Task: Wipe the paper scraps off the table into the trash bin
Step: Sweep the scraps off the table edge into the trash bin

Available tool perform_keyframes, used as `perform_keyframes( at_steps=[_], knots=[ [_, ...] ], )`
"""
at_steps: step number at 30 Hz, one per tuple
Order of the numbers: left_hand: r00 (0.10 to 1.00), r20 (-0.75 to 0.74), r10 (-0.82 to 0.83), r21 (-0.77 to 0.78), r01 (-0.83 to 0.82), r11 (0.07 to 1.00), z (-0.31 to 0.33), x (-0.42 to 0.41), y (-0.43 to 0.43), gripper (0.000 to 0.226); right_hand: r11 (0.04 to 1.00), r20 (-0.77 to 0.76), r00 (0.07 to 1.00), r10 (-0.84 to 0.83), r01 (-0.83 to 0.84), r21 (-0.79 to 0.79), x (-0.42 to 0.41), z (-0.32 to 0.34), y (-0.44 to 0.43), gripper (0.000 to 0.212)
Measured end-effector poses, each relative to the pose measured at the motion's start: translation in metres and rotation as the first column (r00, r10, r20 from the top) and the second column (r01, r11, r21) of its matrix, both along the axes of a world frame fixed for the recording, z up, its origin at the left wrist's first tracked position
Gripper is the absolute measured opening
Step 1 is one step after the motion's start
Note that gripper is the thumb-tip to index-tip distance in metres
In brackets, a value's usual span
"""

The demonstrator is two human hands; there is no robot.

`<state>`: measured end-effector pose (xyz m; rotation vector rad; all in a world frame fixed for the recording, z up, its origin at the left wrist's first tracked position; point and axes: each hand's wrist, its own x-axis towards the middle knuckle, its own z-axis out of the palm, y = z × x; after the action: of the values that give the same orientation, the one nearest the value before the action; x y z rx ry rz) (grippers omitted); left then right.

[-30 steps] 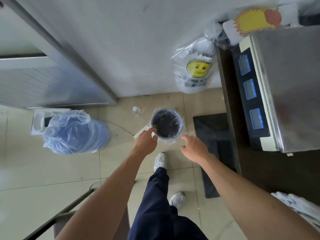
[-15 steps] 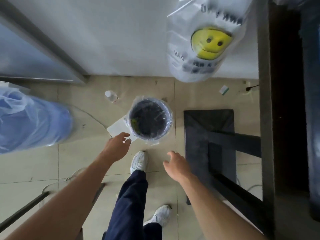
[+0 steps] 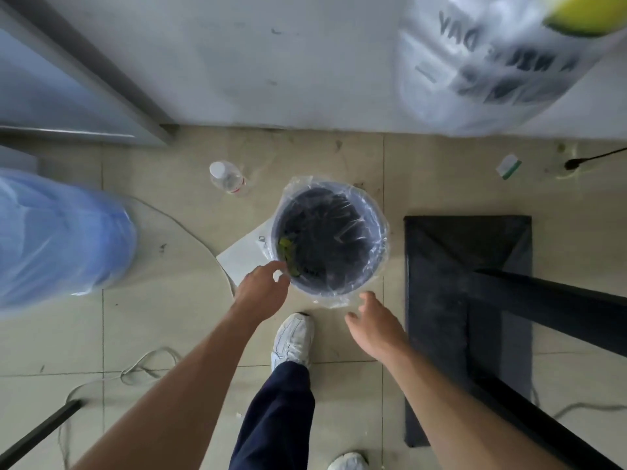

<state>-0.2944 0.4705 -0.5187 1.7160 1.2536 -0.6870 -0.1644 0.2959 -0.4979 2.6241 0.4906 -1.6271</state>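
A round dark trash bin (image 3: 380,232) lined with a clear plastic bag stands on the tiled floor below me. Some yellow-green scraps (image 3: 287,253) lie against its inner left wall. My left hand (image 3: 260,290) is at the bin's near-left rim, fingers apart and holding nothing. My right hand (image 3: 376,329) hovers just short of the near-right rim, fingers spread and empty. No table top or paper scraps on it are in view.
A white sheet (image 3: 239,260) lies under the bin's left side. Nearby are a small water bottle (image 3: 226,176), a wrapped blue water jug (image 3: 57,232), a black mat (image 3: 448,266) with dark table legs (image 3: 549,301), a hanging plastic bag (image 3: 492,66), and floor cables (image 3: 146,368).
My view has dropped closer to the floor and bin. Both hands have come nearer the bin's rim; the table top and scale have left the view.
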Motion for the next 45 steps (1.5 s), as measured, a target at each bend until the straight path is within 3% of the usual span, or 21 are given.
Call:
perform_keyframes(
  at_steps=[4,9,14,18,25,29,35,39,42,45],
  knots=[
    [0.999,0.044,0.003,0.103,-0.007,0.995,-0.024,0.009,0.011,0.036,0.996,0.059,0.997,-0.059,0.054,0.076,0.012,-0.03,0.017,0.056],
    [1.0,0.024,-0.019,0.155,0.015,0.988,-0.034,0.022,0.019,0.034,0.986,0.013,0.986,-0.167,0.167,0.02,0.025,-0.047,0.022,0.054],
    [0.995,0.031,0.099,0.235,-0.103,0.967,-0.02,0.029,0.02,0.032,0.985,0.062,0.985,-0.162,0.158,0.07,0.028,-0.032,0.02,0.043],
    [0.996,0.045,0.079,0.222,-0.087,0.971,0.005,0.029,0.017,0.034,0.984,0.05,0.985,-0.167,0.163,0.077,0.029,-0.009,0.02,0.042],
    [0.994,0.005,0.106,0.179,-0.106,0.978,0.086,0.012,0.012,0.045,0.988,0.007,0.994,-0.106,0.104,0.113,0.012,0.079,0.016,0.04],
    [0.99,0.066,0.128,0.202,-0.139,0.97,0.153,0.005,-0.005,0.067,0.987,0.056,0.996,-0.066,0.058,0.149,0.001,0.149,0.012,0.037],
    [0.965,0.146,0.217,0.19,-0.242,0.951,0.262,0.009,-0.038,0.082,0.959,0.07,0.971,-0.229,0.213,0.188,-0.007,0.257,-0.02,0.026],
    [0.96,0.093,0.266,0.186,-0.279,0.942,0.32,0.002,-0.06,0.056,0.931,0.063,0.945,-0.321,0.302,0.204,-0.026,0.311,-0.056,0.022],
    [0.981,0.105,0.162,0.214,-0.182,0.96,0.348,-0.008,-0.08,0.043,0.913,0.09,0.922,-0.376,0.353,0.205,-0.043,0.343,-0.083,0.05],
    [0.978,0.146,0.147,0.189,-0.174,0.966,0.378,-0.024,-0.107,0.043,0.893,0.094,0.903,-0.419,0.391,0.221,-0.062,0.37,-0.111,0.056]
  ],
)
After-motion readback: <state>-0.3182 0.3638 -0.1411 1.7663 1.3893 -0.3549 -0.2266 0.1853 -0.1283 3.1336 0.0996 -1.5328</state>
